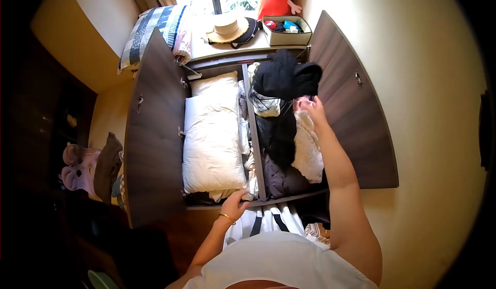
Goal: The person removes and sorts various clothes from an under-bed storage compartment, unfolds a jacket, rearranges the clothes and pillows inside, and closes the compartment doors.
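Observation:
My left hand point(235, 205) rests at the cabinet's front edge, by the lower corner of a white pillow point(214, 144), with its fingers apart. In the right compartment, my right hand point(314, 112) is closed on a pinkish cloth point(301, 102), partly hidden by the fingers. Just beyond it, a bulky black garment point(287, 76) lies on top of the pile. A cream fluffy cloth point(308, 149) hangs below the right hand, beside black clothing point(279, 136). Dark folded fabric point(284, 178) sits at the near end.
Two cabinet doors, left point(155, 134) and right point(356, 113), stand open on either side. On the sill behind are a straw hat point(226, 28), a fabric box point(287, 35) of small items and a pink plush toy point(277, 0). Folded bedding point(152, 33) lies at the back left.

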`<act>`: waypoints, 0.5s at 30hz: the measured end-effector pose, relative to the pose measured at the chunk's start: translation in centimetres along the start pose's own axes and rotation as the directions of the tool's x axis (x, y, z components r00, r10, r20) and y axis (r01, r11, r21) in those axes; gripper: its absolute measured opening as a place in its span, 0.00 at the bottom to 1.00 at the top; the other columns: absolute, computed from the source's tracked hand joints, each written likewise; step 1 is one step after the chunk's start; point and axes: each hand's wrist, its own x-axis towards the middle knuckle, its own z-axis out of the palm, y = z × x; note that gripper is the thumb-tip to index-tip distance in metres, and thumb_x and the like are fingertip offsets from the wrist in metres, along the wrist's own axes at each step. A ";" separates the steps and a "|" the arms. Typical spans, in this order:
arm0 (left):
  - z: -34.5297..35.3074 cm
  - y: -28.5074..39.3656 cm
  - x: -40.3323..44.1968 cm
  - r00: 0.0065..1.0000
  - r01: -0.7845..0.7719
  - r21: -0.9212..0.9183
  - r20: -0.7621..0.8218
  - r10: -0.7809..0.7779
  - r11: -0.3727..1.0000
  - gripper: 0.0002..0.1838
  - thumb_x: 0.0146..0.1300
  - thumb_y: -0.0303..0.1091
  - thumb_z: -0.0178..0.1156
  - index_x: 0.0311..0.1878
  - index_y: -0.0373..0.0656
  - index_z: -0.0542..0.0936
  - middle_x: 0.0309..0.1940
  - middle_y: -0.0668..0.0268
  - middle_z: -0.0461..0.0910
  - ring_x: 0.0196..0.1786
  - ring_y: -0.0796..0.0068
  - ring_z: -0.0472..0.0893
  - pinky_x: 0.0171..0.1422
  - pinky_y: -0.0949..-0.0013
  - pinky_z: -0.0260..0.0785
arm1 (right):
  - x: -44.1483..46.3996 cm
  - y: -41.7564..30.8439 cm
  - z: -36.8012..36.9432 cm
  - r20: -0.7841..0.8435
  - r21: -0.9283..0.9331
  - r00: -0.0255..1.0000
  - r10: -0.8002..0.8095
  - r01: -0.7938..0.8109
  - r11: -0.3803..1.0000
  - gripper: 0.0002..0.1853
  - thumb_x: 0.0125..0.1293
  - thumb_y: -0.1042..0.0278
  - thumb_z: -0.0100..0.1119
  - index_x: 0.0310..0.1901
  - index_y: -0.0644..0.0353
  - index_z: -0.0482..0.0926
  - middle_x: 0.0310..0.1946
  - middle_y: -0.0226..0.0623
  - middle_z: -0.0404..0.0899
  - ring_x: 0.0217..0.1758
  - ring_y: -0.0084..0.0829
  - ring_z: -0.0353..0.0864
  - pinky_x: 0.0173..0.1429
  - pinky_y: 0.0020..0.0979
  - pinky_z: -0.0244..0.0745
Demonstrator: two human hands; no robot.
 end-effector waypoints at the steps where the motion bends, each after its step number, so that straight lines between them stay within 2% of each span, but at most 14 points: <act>1: 0.8 -1.9 -1.2 0.999 0.006 0.048 0.037 -0.008 0.999 0.22 0.55 0.32 0.64 0.55 0.42 0.76 0.50 0.57 0.78 0.49 0.62 0.80 0.54 0.67 0.71 | -1.5 0.1 -0.8 0.054 -0.161 0.985 -0.165 0.172 0.972 0.30 0.53 0.64 0.67 0.59 0.58 0.70 0.55 0.40 0.73 0.55 0.35 0.73 0.59 0.33 0.67; 3: 1.9 -5.5 -3.9 0.985 0.141 -0.023 0.108 -0.137 0.990 0.24 0.56 0.37 0.65 0.55 0.40 0.76 0.50 0.57 0.80 0.49 0.62 0.80 0.54 0.66 0.71 | -6.1 -1.0 -4.3 0.188 -0.495 0.903 -0.386 0.426 0.757 0.34 0.53 0.64 0.66 0.63 0.57 0.68 0.61 0.48 0.68 0.64 0.43 0.68 0.66 0.35 0.63; 5: 4.6 -12.6 -7.2 0.952 0.271 -0.096 0.170 -0.253 0.958 0.23 0.56 0.44 0.64 0.52 0.42 0.78 0.48 0.55 0.80 0.51 0.57 0.79 0.55 0.64 0.70 | -10.5 -3.0 -8.1 0.170 -0.773 0.900 -0.401 0.374 0.512 0.37 0.51 0.67 0.66 0.65 0.57 0.66 0.66 0.52 0.61 0.71 0.48 0.58 0.72 0.41 0.54; 7: 5.6 -17.8 -10.5 0.885 0.429 -0.047 0.221 -0.410 0.902 0.24 0.57 0.48 0.62 0.51 0.42 0.79 0.47 0.54 0.81 0.50 0.57 0.79 0.55 0.64 0.71 | -12.9 -5.2 -12.8 0.180 -0.914 0.845 -0.503 0.333 0.232 0.36 0.52 0.68 0.65 0.65 0.57 0.65 0.68 0.53 0.58 0.73 0.49 0.54 0.74 0.44 0.49; 8: 6.1 -19.9 -11.7 0.839 0.504 -0.019 0.248 -0.484 0.863 0.24 0.58 0.50 0.62 0.51 0.42 0.80 0.46 0.53 0.81 0.49 0.57 0.80 0.55 0.64 0.71 | -13.8 -6.8 -15.1 0.165 -0.951 0.839 -0.519 0.274 0.141 0.37 0.52 0.68 0.64 0.66 0.56 0.64 0.68 0.52 0.57 0.73 0.49 0.54 0.74 0.45 0.49; 9: 6.7 -21.7 -12.5 0.763 0.606 -0.023 0.301 -0.572 0.795 0.27 0.59 0.53 0.60 0.50 0.37 0.80 0.45 0.54 0.82 0.48 0.58 0.80 0.54 0.63 0.71 | -14.7 -8.3 -17.3 0.155 -0.976 0.832 -0.533 0.212 0.047 0.37 0.52 0.69 0.64 0.67 0.55 0.63 0.69 0.52 0.57 0.73 0.49 0.54 0.74 0.46 0.48; 11: 7.8 -27.4 -13.9 0.554 0.778 0.027 0.443 -0.705 0.628 0.26 0.60 0.55 0.58 0.42 0.38 0.83 0.39 0.56 0.84 0.44 0.65 0.82 0.50 0.68 0.72 | -16.0 -10.4 -21.0 0.086 -0.995 0.878 -0.470 0.051 -0.086 0.38 0.53 0.69 0.64 0.67 0.55 0.61 0.69 0.51 0.56 0.73 0.48 0.54 0.74 0.44 0.50; 12: 7.9 -27.9 -15.5 0.477 0.810 0.093 0.468 -0.744 0.579 0.25 0.60 0.55 0.58 0.41 0.38 0.84 0.39 0.56 0.84 0.44 0.65 0.82 0.50 0.67 0.72 | -16.7 -11.0 -22.4 0.013 -0.997 0.908 -0.418 -0.023 -0.080 0.39 0.53 0.68 0.64 0.68 0.55 0.60 0.70 0.51 0.55 0.73 0.48 0.54 0.74 0.43 0.50; 14: 7.6 -28.1 -17.1 0.420 0.809 0.202 0.459 -0.783 0.553 0.25 0.60 0.54 0.57 0.40 0.38 0.84 0.39 0.56 0.84 0.44 0.65 0.82 0.50 0.67 0.72 | -17.0 -10.9 -25.2 -0.125 -0.982 0.931 -0.344 -0.166 -0.092 0.42 0.54 0.66 0.65 0.70 0.56 0.56 0.69 0.51 0.55 0.72 0.48 0.54 0.73 0.41 0.53; 15: 7.6 -28.0 -18.1 0.415 0.798 0.240 0.446 -0.793 0.553 0.25 0.60 0.54 0.57 0.40 0.38 0.84 0.39 0.56 0.84 0.44 0.65 0.82 0.49 0.67 0.72 | -16.7 -9.9 -27.2 -0.143 -0.980 0.928 -0.345 -0.181 -0.078 0.43 0.54 0.66 0.65 0.71 0.57 0.53 0.69 0.52 0.55 0.72 0.48 0.55 0.73 0.41 0.54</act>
